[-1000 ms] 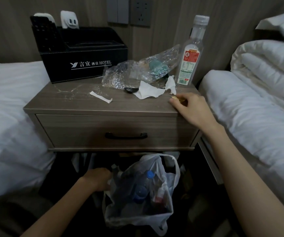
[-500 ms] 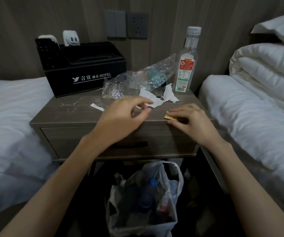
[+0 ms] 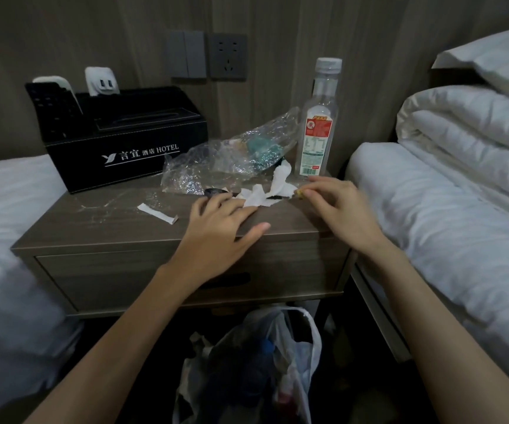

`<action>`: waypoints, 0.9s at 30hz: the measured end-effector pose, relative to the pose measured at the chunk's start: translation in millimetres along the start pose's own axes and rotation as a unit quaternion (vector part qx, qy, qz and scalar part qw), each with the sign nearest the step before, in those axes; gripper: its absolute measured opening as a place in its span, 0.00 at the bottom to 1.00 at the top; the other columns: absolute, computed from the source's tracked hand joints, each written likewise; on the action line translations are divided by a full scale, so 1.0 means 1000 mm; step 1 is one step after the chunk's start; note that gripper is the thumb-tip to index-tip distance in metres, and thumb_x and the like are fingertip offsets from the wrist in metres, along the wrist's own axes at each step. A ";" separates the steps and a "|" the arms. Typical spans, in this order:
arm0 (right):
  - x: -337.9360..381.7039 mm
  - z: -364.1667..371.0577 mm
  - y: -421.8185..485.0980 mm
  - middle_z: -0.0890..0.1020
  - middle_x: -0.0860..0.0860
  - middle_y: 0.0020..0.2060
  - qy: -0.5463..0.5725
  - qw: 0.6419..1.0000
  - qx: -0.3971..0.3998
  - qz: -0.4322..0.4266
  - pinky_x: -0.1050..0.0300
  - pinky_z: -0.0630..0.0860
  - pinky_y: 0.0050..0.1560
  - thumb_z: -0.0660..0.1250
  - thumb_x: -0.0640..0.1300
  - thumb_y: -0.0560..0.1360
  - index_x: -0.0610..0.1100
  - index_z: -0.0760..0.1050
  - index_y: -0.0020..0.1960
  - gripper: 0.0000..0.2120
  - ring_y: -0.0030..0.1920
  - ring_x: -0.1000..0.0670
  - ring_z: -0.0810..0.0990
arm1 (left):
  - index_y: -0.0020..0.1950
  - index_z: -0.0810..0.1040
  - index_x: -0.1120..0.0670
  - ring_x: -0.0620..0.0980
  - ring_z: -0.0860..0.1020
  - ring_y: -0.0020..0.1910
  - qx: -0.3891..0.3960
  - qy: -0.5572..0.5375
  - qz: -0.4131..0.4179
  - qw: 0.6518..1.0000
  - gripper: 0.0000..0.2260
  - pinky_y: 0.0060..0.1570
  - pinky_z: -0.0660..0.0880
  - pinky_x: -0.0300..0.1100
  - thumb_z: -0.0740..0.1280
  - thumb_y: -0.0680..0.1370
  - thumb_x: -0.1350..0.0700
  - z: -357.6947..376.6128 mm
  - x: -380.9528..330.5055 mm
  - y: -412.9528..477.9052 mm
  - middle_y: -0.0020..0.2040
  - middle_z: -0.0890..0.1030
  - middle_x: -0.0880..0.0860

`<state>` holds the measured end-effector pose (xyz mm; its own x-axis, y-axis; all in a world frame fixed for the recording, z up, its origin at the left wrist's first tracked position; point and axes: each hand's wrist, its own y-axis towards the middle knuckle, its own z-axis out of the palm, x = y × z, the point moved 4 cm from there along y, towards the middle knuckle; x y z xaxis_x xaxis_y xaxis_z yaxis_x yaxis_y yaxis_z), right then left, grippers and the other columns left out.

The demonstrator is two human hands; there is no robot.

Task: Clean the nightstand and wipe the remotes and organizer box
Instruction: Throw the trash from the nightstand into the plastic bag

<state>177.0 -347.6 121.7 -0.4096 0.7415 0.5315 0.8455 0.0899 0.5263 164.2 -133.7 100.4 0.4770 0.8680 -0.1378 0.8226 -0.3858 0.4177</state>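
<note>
While litter covers the nightstand, we're in the clearing stage, with no wiping begun. The left hand lies flat, fingers spread, tips at the torn tissue. The right hand pinches a small yellowish scrap. Next, I'd say, a light gather of that flimsy tissue, then both go down into the rubbish bag at six o'clock, which holds a blue-capped bottle among other litter. At ten o'clock, the organizer box holds a black remote in its left slot. At two o'clock stands a capped clear bottle, contents unclear.
</note>
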 end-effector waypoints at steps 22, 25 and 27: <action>0.065 0.017 -0.015 0.86 0.55 0.45 0.156 0.986 -0.046 -0.044 0.56 0.80 0.52 0.71 0.41 0.75 0.44 0.84 0.51 0.06 0.47 0.57 0.84 | 0.54 0.82 0.50 0.49 0.80 0.45 -0.184 -0.322 -0.033 0.928 0.10 0.45 0.77 0.43 0.69 0.76 0.63 -0.061 0.010 -0.039 0.51 0.82 0.42; 0.075 0.010 -0.028 0.86 0.53 0.44 0.240 0.970 -0.020 -0.020 0.58 0.80 0.49 0.72 0.39 0.74 0.44 0.84 0.51 0.06 0.43 0.56 0.84 | 0.51 0.82 0.49 0.39 0.79 0.43 -0.140 -0.427 -0.077 0.890 0.11 0.42 0.74 0.32 0.69 0.76 0.64 -0.065 0.007 -0.051 0.49 0.83 0.42; 0.081 0.008 -0.038 0.86 0.53 0.41 0.293 0.956 0.029 -0.002 0.61 0.80 0.45 0.72 0.36 0.74 0.46 0.83 0.48 0.07 0.40 0.56 0.82 | 0.51 0.82 0.51 0.38 0.80 0.48 -0.107 -0.470 -0.072 0.873 0.10 0.47 0.74 0.30 0.69 0.76 0.65 -0.067 0.008 -0.060 0.50 0.83 0.44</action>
<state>114.8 -285.3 139.4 -0.5201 0.2429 0.8188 0.8541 0.1409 0.5007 97.8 -83.1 134.0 0.4989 0.2240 -0.8372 0.8666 -0.1390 0.4792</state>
